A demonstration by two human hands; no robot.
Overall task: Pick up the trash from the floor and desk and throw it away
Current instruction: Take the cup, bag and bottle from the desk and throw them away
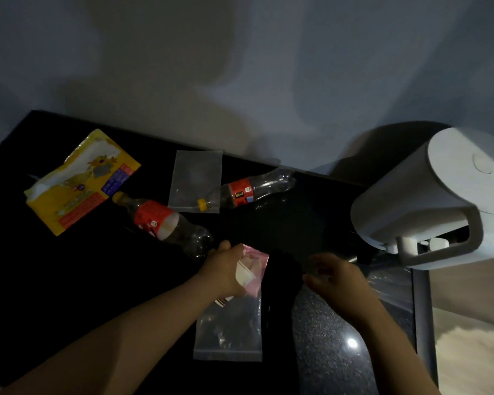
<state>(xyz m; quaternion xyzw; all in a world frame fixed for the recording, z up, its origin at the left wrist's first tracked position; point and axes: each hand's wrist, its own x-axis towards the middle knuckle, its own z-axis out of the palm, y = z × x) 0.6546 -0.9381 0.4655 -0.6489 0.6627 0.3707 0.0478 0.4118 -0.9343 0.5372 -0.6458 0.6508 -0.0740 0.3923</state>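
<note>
The left hand (226,269) grips a pink wrapper (258,259) and a folded white paper (244,273) together, the fingers (223,246) curled over their top edge. From under that hand a clear zip bag (228,329) runs back toward the person, flat over the dark counter (69,280); the light is dim, so it may be held along with the wrapper. Just beyond the left hand lies a plastic bottle (166,223) with a red label, on its side, with a little dark liquid in it. A second bottle (254,189) lies farther back, its yellow cap on another clear bag (196,181), which looks empty. A torn yellow packet (80,181) sits at the far left. The right hand (337,283) hovers near the wrapper, apart from it, fingers loosely curled; I cannot tell whether they pinch anything. A white appliance (439,201) stands at the right.
</note>
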